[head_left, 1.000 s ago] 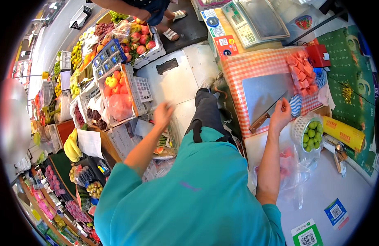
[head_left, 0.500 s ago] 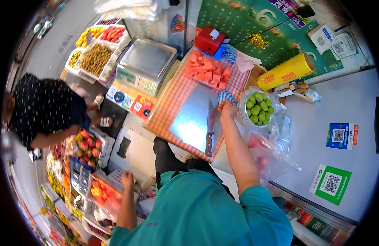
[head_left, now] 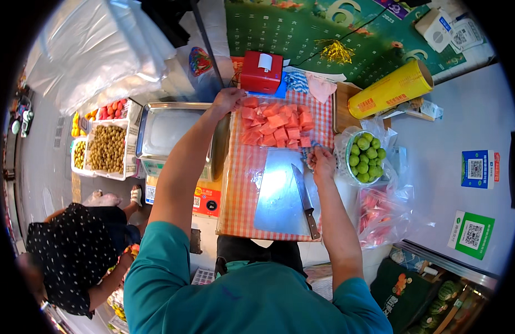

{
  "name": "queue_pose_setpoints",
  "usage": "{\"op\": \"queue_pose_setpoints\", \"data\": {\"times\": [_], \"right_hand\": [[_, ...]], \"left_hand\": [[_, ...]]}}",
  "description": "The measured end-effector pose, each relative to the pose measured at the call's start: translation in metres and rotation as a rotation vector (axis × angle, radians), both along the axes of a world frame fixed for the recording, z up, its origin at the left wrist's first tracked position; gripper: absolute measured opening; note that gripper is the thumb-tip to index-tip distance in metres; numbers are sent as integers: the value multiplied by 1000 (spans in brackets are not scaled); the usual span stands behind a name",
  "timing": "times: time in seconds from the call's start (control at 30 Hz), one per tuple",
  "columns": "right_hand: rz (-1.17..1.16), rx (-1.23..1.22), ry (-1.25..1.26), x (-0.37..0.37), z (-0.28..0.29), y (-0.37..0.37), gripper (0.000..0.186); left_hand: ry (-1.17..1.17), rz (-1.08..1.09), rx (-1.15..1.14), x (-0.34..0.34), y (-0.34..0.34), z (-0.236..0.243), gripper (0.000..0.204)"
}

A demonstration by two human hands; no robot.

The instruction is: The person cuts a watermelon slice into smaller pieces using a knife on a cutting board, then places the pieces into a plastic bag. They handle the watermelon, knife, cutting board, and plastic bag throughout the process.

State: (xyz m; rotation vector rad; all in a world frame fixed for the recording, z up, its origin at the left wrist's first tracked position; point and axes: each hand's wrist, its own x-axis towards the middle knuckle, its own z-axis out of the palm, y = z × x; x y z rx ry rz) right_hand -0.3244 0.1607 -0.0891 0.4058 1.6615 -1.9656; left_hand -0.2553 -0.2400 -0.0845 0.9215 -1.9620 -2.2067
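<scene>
Fingertips obscured, grips indeterminable: left hand (head_left: 229,100), far-left corner of checked cloth (head_left: 238,192); right hand (head_left: 322,163), right edge. Grey board (head_left: 276,197): bare beside knife (head_left: 303,193).

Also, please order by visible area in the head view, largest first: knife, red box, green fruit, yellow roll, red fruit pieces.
1. Red fruit pieces, together
2. Yellow roll
3. Green fruit, together, and red box: too alike to rank
4. Knife

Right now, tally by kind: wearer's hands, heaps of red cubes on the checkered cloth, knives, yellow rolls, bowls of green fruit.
Left hand and right hand: 2
Heap of red cubes: 1
Knife: 1
Yellow roll: 1
Bowl of green fruit: 1
Total: 6
</scene>
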Motion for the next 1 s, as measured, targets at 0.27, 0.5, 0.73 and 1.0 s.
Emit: {"op": "queue_pose_setpoints", "data": {"times": [0.27,0.5,0.73,1.0], "right_hand": [[153,54,117,-3,2,-19,13],[323,222,98,-30,29,-67,13],[522,248,136,-53,32,-96,15],[681,293,258,-92,-14,-80,19]], "left_hand": [[-94,-11,-668,40,0,11,23],[-182,427,-198,175,78,9,25],[-150,637,-96,229,157,17,29],[-106,567,-1,232,180,15,26]]}}
